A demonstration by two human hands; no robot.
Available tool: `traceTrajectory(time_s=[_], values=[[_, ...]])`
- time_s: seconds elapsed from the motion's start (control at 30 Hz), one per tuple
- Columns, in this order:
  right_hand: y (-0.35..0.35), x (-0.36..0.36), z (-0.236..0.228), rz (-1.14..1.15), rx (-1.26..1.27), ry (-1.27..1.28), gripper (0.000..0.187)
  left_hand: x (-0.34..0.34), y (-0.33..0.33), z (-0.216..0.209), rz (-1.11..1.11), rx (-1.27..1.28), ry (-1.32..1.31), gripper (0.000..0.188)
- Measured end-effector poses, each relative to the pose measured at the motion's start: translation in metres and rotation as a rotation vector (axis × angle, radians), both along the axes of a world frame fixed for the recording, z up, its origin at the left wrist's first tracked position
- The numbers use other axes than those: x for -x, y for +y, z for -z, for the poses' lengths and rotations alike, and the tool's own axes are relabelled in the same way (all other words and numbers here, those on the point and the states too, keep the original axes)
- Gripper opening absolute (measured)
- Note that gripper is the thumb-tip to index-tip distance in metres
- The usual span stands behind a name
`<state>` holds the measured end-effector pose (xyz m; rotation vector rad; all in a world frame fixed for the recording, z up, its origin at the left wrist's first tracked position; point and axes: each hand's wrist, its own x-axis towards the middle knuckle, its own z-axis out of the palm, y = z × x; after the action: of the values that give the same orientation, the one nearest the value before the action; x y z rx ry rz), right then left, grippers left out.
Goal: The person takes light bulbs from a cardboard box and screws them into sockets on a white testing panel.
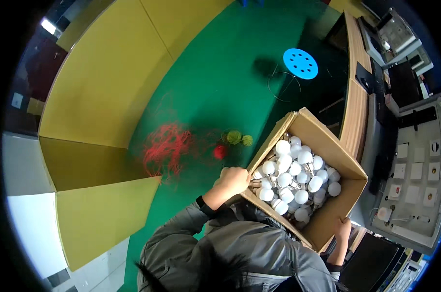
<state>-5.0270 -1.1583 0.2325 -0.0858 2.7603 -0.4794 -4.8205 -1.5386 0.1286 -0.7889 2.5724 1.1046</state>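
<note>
Here we are gripping an open brown cardboard box [327,146] heaped with white bulbs [294,175], left hand [232,181] clasping its rim, right hand [343,229] clutching the opposite corner.

head-worn fisheye, steeply downward, close

Left hand [232,181]; right hand [343,228]; both gripping

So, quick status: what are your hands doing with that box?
Left hand grips cardboard box rim. Right hand holds its far flap. White bulbs fill it. Nothing blocking.
</note>
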Motion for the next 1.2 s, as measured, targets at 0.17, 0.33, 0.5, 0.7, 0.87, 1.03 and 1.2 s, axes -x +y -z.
traceTrajectory(time_s=[0.17,0.33,0.5,0.7,0.87,1.03,1.2], values=[[-0.039,0.012,0.008,-0.073,-0.049,0.001,0.023,-0.005,-0.040,0.017,-0.015,-0.062,0.023,0.040],[-0.122,0.017,0.025,-0.265,-0.218,0.074,0.028,-0.035,-0.088,0.056,-0.100,-0.081,-0.020,0.035],[-0.190,0.030,0.021,-0.386,-0.272,0.106,0.033,-0.059,-0.133,0.048,-0.134,-0.108,0.009,0.041],[-0.261,0.081,0.039,-0.407,-0.284,0.092,0.034,-0.041,-0.167,0.058,-0.250,0.010,-0.060,0.048],[-0.349,0.133,0.057,-0.451,-0.253,0.107,0.036,0.004,-0.209,0.078,-0.354,-0.007,-0.169,0.052],[-0.395,0.251,0.136,-0.586,-0.358,0.176,0.036,0.114,-0.247,0.174,-0.302,-0.081,-0.178,0.053],[-0.499,0.312,0.170,-0.569,-0.418,0.123,0.032,0.166,-0.327,0.230,-0.319,-0.073,-0.121,0.052]])
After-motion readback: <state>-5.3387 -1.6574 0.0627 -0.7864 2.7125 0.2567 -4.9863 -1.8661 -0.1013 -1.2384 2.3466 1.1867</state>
